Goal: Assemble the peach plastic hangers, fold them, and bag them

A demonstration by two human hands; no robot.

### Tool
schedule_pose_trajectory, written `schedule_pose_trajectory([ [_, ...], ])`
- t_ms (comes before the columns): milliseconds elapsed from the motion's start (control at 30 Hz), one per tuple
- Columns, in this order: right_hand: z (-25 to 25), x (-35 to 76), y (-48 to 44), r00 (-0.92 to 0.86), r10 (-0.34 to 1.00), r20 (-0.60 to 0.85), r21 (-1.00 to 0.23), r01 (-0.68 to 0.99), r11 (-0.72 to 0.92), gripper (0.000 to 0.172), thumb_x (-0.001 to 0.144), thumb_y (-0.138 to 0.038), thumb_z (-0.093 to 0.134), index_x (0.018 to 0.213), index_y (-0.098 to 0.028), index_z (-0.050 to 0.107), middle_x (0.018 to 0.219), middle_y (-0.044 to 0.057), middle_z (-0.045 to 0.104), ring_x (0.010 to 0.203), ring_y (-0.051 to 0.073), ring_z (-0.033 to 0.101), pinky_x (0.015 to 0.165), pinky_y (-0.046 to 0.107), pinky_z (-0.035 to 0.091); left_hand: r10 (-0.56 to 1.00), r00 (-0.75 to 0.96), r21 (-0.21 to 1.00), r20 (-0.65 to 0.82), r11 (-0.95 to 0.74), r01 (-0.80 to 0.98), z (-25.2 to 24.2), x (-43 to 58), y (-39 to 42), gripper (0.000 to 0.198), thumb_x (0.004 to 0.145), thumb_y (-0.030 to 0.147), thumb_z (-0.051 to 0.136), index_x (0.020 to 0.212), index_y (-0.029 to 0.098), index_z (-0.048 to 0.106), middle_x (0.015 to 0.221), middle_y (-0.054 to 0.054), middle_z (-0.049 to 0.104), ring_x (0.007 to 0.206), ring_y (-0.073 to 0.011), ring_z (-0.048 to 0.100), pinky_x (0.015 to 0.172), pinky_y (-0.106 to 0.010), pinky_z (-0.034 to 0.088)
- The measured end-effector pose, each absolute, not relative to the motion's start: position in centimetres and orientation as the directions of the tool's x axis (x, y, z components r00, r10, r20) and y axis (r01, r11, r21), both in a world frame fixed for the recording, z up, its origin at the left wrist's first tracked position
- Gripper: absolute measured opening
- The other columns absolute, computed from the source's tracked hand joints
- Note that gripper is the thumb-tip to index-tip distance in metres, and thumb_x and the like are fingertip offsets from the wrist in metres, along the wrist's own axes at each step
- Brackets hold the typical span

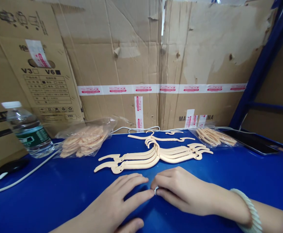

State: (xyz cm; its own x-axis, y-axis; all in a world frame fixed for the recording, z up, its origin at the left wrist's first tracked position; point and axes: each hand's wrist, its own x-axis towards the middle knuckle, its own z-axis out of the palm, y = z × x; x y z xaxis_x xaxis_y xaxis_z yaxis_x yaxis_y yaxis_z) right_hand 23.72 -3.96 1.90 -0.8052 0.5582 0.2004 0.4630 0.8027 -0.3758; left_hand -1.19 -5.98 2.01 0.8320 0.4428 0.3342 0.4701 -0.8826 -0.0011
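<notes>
White piece, v. small, mostly hidden

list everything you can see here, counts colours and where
cream plastic hangers: several overlapping, cream, table centre
clear plastic bags of cream parts: two, one back left, one back right
clear plastic water bottle: one, white cap, green label, far left
white cable: one, white, along the table's left
flat dark device: one, black, far right
brown cardboard boxes: at least two, brown, behind the table
blue table: one, blue, under everything
small white piece: one, white, front centre
pale bead bracelet: one, off-white, right wrist
left hand: flat on the table, index tip at the piece
right hand: pinching the piece
</notes>
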Motion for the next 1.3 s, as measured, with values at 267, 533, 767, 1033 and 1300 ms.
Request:
schedule_pose_trajectory([
  [267,1.9,23.5,-4.4,-0.811,0.532,0.245,-0.296,0.459,0.837,0.026,0.098,-0.016,0.037,0.11,-0.016,0.06,0.084,0.006,0.065,0.075,0.017,0.059,0.067,0.025,0.042,0.447,0.829,0.01,0.336,-0.882,0.471,2.0,-1.1,-5.8,0.048,0.085,0.025,0.062,0.132,0.026,0.053,0.134,-0.008,0.058,0.12,-0.0239,0.055,0.103,-0.033,0.046],
  [533,1.1,23.3,-4.4,-0.824,0.479,0.303,-0.078,0.479,0.874,0.027,0.1,-0.018,0.035,0.109,-0.014,0.06,0.078,0.005,0.063,0.067,0.017,0.056,0.058,0.029,0.034,0.436,0.842,-0.003,0.317,-0.888,0.461,2.4,-1.0,-6.0,0.044,0.086,0.03,0.062,0.129,0.021,0.055,0.133,-0.01,0.058,0.12,-0.0242,0.056,0.104,-0.033,0.045],
  [767,0.6,22.8,-4.8,-0.839,0.449,0.309,0.053,0.486,0.872,0.022,0.095,-0.013,0.041,0.092,-0.011,0.063,0.071,0.005,0.061,0.058,0.017,0.051,0.052,0.029,0.031,0.453,0.858,-0.001,0.243,-0.884,0.467,2.8,-0.8,-6.0,0.044,0.09,0.033,0.058,0.132,0.02,0.052,0.134,-0.01,0.057,0.122,-0.0228,0.054,0.104,-0.032,0.045],
  [1033,0.6,22.8,-5.2,-0.821,0.459,0.339,0.035,0.499,0.866,0.02,0.094,-0.011,0.043,0.089,-0.011,0.063,0.066,0.003,0.061,0.054,0.016,0.05,0.051,0.028,0.03,0.475,0.85,0.024,0.227,-0.876,0.482,2.9,-0.7,-6.2,0.042,0.09,0.032,0.059,0.129,0.02,0.053,0.135,-0.011,0.057,0.122,-0.0231,0.054,0.105,-0.033,0.043],
  [1300,-0.1,23.2,-4.7,-0.794,0.499,0.347,-0.135,0.484,0.865,0.019,0.096,-0.017,0.042,0.089,-0.015,0.059,0.067,0.002,0.058,0.056,0.014,0.048,0.056,0.025,0.034,0.495,0.836,0.092,0.236,-0.868,0.487,2.4,-0.9,-6.2,0.045,0.087,0.03,0.062,0.13,0.025,0.052,0.136,-0.009,0.054,0.123,-0.0246,0.052,0.104,-0.035,0.044],
])
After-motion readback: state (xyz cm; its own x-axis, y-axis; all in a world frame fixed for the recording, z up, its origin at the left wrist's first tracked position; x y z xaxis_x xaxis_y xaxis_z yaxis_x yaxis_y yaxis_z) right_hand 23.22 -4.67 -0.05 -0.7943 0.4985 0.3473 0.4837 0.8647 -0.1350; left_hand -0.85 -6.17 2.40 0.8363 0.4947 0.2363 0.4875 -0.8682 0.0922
